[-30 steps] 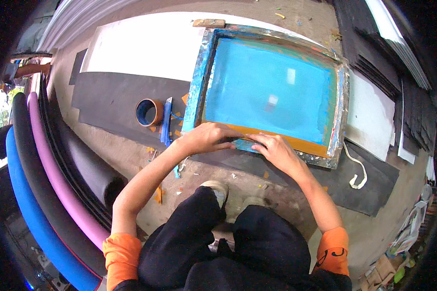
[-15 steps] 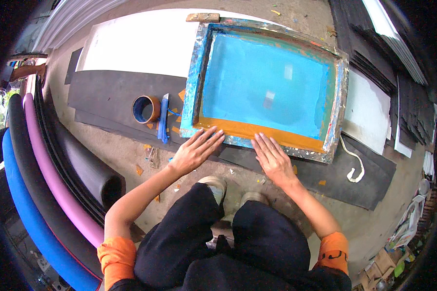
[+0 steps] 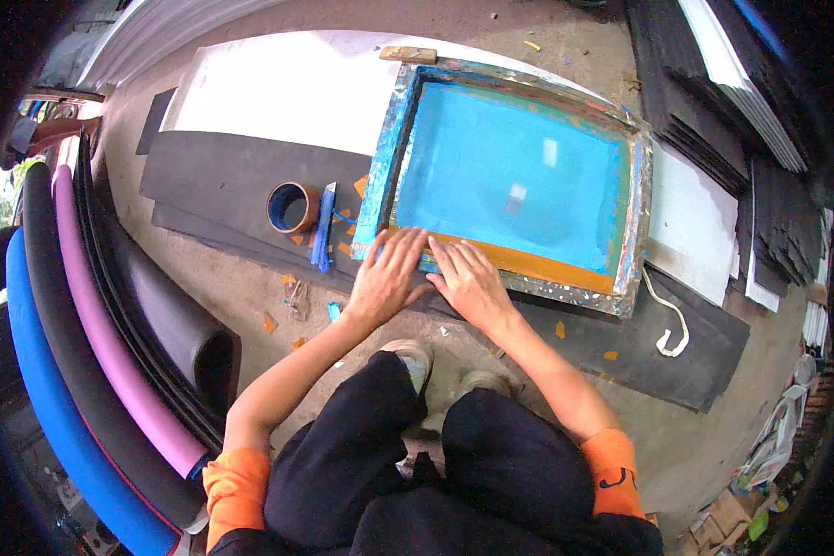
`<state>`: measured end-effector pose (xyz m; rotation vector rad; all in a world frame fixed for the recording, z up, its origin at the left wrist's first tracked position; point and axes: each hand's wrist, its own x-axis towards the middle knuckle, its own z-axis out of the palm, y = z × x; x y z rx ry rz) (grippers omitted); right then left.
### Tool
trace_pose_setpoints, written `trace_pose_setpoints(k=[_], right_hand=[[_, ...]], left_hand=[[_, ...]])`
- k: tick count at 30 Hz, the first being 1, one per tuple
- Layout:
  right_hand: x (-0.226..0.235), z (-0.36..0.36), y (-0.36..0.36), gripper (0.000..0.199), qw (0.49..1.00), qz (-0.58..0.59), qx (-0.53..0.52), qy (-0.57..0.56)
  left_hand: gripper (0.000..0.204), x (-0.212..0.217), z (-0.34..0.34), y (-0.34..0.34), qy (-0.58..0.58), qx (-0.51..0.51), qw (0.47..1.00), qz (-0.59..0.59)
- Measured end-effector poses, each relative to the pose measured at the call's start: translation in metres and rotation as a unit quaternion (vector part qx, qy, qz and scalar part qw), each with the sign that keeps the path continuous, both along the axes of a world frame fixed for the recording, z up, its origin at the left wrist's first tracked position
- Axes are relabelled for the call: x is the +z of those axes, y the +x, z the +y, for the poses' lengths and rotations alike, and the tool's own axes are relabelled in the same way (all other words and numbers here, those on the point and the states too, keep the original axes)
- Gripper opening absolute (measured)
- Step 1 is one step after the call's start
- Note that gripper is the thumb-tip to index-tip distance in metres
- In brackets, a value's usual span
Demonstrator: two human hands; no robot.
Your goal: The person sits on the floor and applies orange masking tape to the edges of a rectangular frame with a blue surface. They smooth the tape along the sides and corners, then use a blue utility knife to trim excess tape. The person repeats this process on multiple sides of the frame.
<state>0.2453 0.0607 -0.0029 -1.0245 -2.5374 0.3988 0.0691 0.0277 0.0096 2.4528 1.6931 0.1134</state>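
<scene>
A paint-spattered screen-printing frame [image 3: 641,218] with light-blue mesh [image 3: 491,176] lies on dark sheets. Brown tape [image 3: 547,268] runs along the inside of its near edge. At the left part of that edge, my left hand [image 3: 385,280] lies flat, fingers stretched onto the frame and tape. My right hand [image 3: 470,285] is close beside it, also flat, its fingertips on the tape. Nothing shows in either hand. Left of the frame stand a round brown pot [image 3: 311,211], blue inside, and a blue-stained flat strip [image 3: 323,230].
Large dark sheets [image 3: 241,176] and a white sheet [image 3: 278,88] spread beneath and behind the frame. Rolled foam mats, one of them pink [image 3: 125,338], line the left. Stacked black sheets [image 3: 695,120] rise at the right. A whitish strip [image 3: 678,324] curls near the frame's right corner.
My right hand has slid left along the taped edge, up close to my left hand. The left hand has shifted slightly right. The whole view has also moved a little.
</scene>
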Motion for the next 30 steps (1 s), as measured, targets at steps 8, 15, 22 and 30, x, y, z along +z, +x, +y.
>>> trace_pose_setpoints(k=[8, 15, 22, 30], right_hand=[[0.002, -0.008, 0.082, 0.049, 0.996, -0.080, -0.031, 0.019], [0.023, -0.004, 0.184, 0.045, 0.994, -0.076, -0.083, -0.002], [-0.013, 0.007, 0.248, 0.039, 0.892, 0.222, -0.383, -0.087], [-0.044, 0.005, 0.242, 0.041, 0.848, 0.328, -0.392, -0.137]], left_hand=[[0.069, 0.005, -0.013, -0.028, 0.005, 0.019, 1.000, 0.011], [0.036, 0.022, 0.033, -0.028, -0.132, -0.072, 0.980, -0.132], [0.063, 0.032, 0.088, 0.074, -0.537, -0.089, 0.799, -0.257], [0.075, 0.011, 0.112, 0.185, -0.642, -0.166, 0.693, -0.281]])
